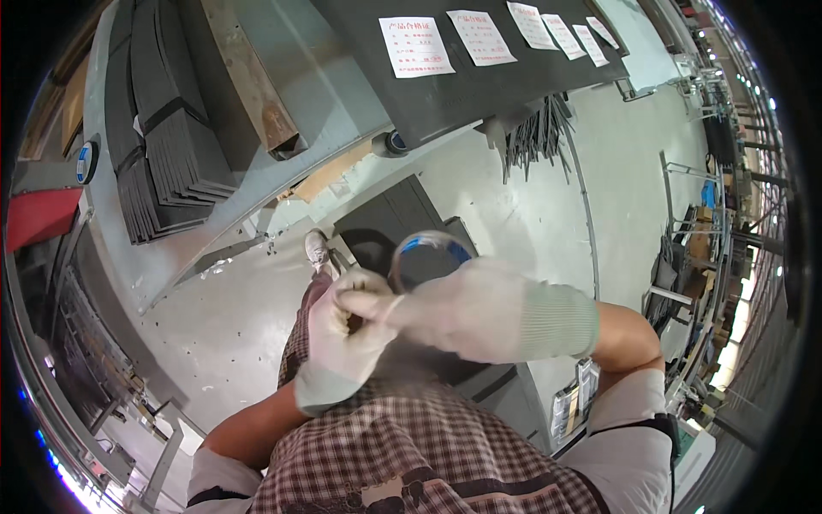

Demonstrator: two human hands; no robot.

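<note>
Partly hidden tape roll; right hand, blurred

matt knit gloves, smooth paper labels

Blur softens the brightly lit right hand.

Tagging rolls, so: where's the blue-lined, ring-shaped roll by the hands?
Head view, near the centre: the roll shows just beyond the right hand, to the right of the left hand.
</note>
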